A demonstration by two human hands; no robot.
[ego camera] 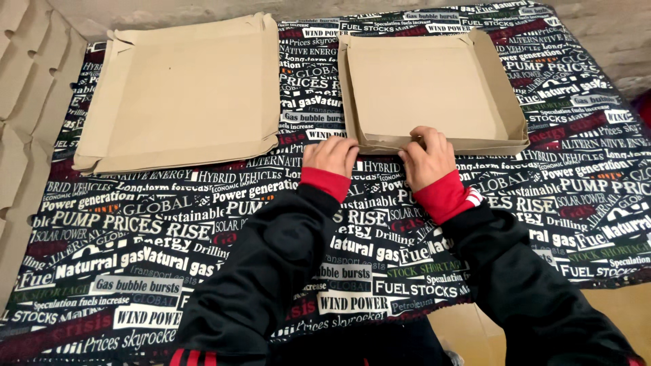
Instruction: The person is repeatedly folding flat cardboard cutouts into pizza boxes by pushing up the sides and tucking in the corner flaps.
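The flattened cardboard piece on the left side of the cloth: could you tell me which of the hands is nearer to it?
Left. The left hand lies just right of the flattened cardboard; the right hand is farther right.

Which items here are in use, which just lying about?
In use: right cardboard tray, left hand and right hand pressing its near wall.
Lying about: left cardboard tray, stack of flat cardboard, printed tablecloth.

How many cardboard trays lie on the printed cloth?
2. The folded cardboard tray lies at the right, with both hands at its near wall. The flatter cardboard tray lies at the left, untouched. More cardboard at the left edge is partly cut off.
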